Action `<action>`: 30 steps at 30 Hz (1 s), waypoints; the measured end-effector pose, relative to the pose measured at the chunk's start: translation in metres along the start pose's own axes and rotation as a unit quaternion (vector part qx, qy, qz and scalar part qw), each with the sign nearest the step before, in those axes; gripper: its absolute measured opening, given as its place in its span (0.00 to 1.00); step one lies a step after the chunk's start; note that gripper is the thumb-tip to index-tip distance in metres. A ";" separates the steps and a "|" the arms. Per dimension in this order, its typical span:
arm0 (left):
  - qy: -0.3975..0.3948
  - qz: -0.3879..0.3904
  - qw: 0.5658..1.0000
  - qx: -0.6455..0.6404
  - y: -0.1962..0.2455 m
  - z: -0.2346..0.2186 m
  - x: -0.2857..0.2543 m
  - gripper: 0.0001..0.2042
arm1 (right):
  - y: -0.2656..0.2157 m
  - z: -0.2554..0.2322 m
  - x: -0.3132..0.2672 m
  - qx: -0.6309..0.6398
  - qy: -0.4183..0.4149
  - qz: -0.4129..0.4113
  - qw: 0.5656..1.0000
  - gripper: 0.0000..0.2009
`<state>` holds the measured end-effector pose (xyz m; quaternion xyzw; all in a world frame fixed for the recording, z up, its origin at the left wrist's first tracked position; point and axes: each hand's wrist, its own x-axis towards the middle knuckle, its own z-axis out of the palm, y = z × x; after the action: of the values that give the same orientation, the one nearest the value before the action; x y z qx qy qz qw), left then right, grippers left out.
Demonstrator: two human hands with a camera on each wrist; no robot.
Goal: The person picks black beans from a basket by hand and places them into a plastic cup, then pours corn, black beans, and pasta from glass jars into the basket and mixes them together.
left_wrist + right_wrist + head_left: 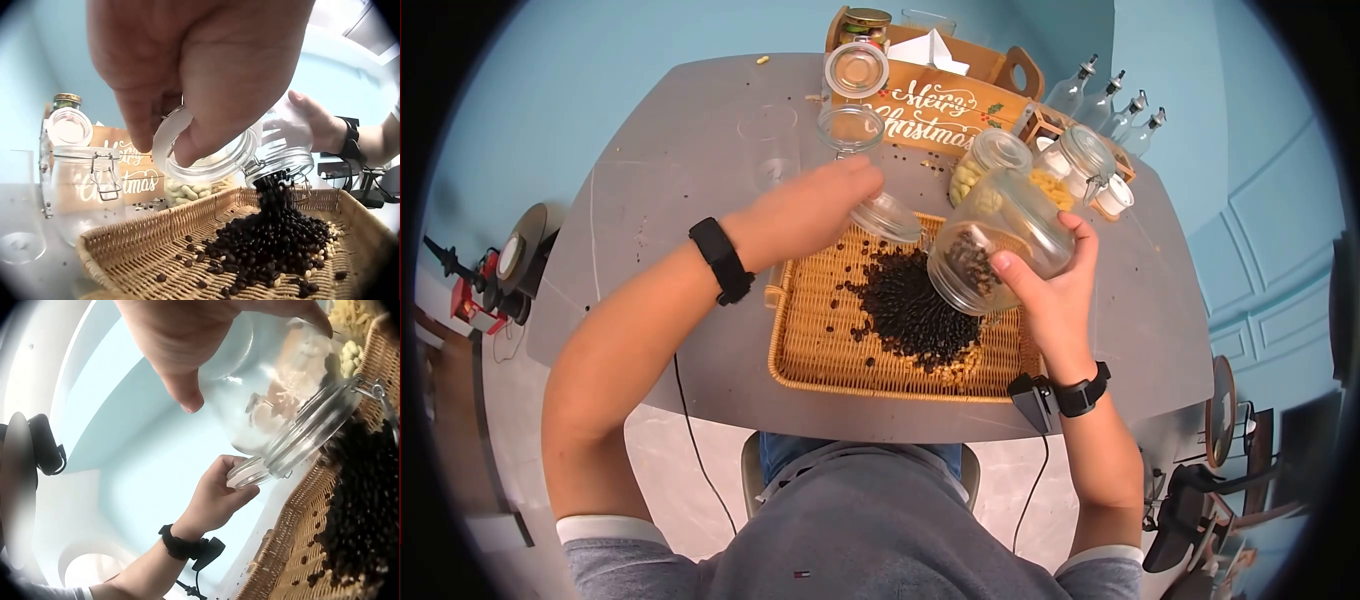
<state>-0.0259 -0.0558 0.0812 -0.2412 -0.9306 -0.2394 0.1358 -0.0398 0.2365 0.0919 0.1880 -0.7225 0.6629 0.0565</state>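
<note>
My right hand (1055,285) grips a clear glass jar (1012,235), tipped with its mouth down over a wicker tray (805,365). Dark beans pour from the jar in the left wrist view and land on a dark heap (269,240). Some dark beans show inside the jar in the head view. With its thumb and fingers, my left hand (815,205) pinches the jar's hinged glass lid (887,216), swung away from the mouth. Pale yellow beans (960,368) lie at the near edge of the heap, and loose dark beans are scattered over the wicker.
Behind the tray stand an empty clip-top jar (850,125), a jar of pale green pieces (967,180), a jar of yellow pasta (1052,188) and a wooden Christmas crate (920,115). A clear glass (775,170) is at the left, several glass bottles (1100,103) at the back right.
</note>
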 end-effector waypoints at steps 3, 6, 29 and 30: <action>0.024 0.016 0.999 0.024 0.005 -0.007 0.008 0.11 | -0.009 -0.007 0.002 -0.024 0.006 -0.048 0.999 0.40; 0.057 0.054 0.996 0.033 0.012 -0.022 0.023 0.10 | -0.015 -0.018 0.007 -0.013 0.026 -0.064 0.998 0.41; 0.182 0.138 0.962 0.147 0.076 -0.115 0.178 0.10 | -0.005 -0.004 0.030 0.221 -0.173 0.283 0.917 0.21; 0.188 0.142 0.959 0.156 0.070 -0.113 0.181 0.10 | -0.006 0.001 0.034 0.228 -0.165 0.293 0.914 0.15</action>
<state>-0.1278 0.0093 0.2702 -0.2976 -0.8699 -0.1109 0.3773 -0.0689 0.2283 0.1087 0.0825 -0.5731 0.7565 -0.3042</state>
